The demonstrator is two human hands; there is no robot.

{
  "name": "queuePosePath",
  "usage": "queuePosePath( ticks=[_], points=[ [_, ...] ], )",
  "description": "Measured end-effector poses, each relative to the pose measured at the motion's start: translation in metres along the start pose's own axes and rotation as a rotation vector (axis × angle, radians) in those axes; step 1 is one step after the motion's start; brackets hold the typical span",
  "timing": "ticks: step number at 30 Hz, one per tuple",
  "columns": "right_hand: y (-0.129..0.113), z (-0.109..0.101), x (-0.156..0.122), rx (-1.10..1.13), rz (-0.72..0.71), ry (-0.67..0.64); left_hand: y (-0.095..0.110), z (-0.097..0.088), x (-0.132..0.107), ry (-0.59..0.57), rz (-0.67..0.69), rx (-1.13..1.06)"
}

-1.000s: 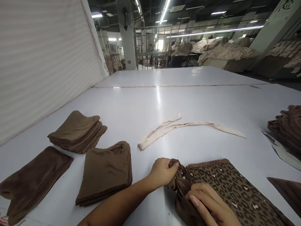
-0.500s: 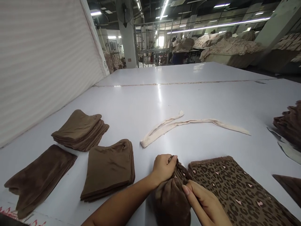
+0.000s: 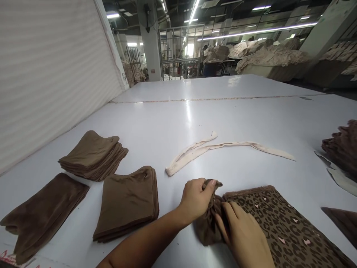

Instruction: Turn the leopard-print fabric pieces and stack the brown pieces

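A leopard-print brown fabric piece (image 3: pixel 276 219) with small pink hearts lies on the white table (image 3: pixel 195 119) at the lower right. Its left end is bunched up, showing plain brown plush (image 3: pixel 205 229). My left hand (image 3: pixel 195 199) is closed, pinching the top corner of that bunched end. My right hand (image 3: pixel 242 234) rests on the fabric just right of the bunch, fingers pressed together against it.
Three stacks of plain brown cut pieces lie at the left (image 3: pixel 93 156), (image 3: pixel 126 203), (image 3: pixel 41 216). A long cream fabric strip (image 3: pixel 212 149) lies mid-table. Dark brown plush pieces (image 3: pixel 341 147) sit at the right edge. A ribbed white wall (image 3: pixel 50 74) runs along the left.
The bunched brown end has been pushed down and toward the leopard piece. My right hand moved up onto the fabric; my left hand shifted slightly right, still pinching the corner.
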State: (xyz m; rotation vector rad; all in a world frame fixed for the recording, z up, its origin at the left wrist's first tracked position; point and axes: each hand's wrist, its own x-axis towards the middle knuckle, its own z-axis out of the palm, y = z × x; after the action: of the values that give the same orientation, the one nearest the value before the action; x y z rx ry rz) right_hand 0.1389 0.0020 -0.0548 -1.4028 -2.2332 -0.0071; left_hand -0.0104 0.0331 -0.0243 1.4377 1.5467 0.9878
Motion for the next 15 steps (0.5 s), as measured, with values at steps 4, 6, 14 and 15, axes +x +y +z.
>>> queuePosePath(
  ticks=[4,6,14,15],
  points=[
    [0.009,0.004,0.003,0.379,0.131,-0.171,0.006,-0.009,-0.014,0.165,0.342,0.153],
    [0.01,-0.002,0.003,0.613,0.211,-0.243,0.005,-0.014,-0.021,0.064,0.487,0.231],
    [0.003,-0.013,-0.008,0.74,0.139,-0.256,-0.003,-0.029,-0.01,-0.454,0.355,0.159],
    [0.002,-0.014,-0.008,0.709,0.116,-0.228,-0.004,-0.027,-0.009,-0.458,0.347,0.143]
  ],
)
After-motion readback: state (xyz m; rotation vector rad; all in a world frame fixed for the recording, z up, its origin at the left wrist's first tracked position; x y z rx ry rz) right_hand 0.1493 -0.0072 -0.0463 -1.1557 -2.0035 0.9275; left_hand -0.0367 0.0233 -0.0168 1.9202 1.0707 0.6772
